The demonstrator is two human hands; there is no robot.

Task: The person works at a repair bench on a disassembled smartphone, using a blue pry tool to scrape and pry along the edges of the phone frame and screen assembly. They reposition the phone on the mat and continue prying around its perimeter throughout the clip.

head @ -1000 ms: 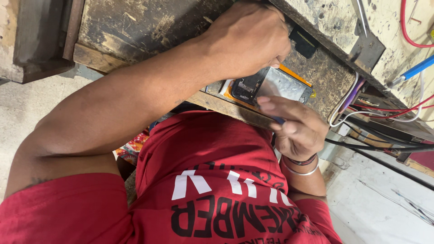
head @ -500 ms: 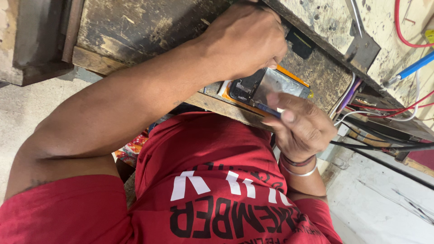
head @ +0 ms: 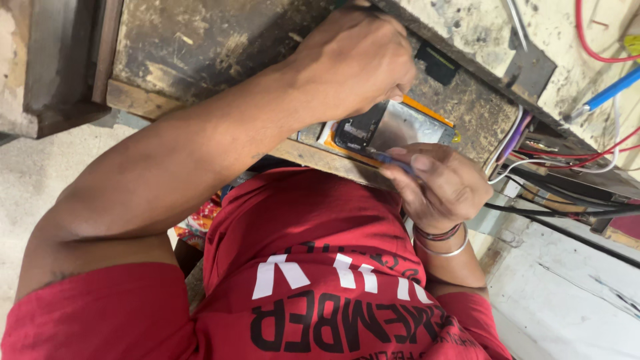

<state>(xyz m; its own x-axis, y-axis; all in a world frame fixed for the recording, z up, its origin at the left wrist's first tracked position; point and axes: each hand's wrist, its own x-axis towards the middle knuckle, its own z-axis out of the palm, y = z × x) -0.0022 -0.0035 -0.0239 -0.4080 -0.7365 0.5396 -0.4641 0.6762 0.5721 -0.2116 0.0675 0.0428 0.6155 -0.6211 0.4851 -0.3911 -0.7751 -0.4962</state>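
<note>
**Working on an opened phone at the desk edge**

Lying flat near the front edge of the worn wooden desk (head: 200, 47), the opened phone (head: 393, 127) shows a silvery inner plate w/ dark parts at its left end and an orange rim along the far side.

Left hand (head: 357, 63) comes in from above-left, knuckles up, fingers curled down & pressed onto the phone's far/left end; fingertips hidden under the hand, so can't tell exactly what they grip. Right hand (head: 443, 187) sits just beside the phone's near edge, thumb and fingers pinched together on a thin dark-blue tool (head: 390, 159), tip touching the phone's near side. Bangles (head: 440, 241) on the right wrist.

To the right of the phone: bundle of white, purple & black wires (head: 517, 143) running off toward the right edge, red wires (head: 587, 40) further back, a blue-handled tool (head: 610, 90) up on the pale surface. Person wears a red shirt (head: 320, 267) w/ white & black lettering, filling the lower part of the view.
</note>
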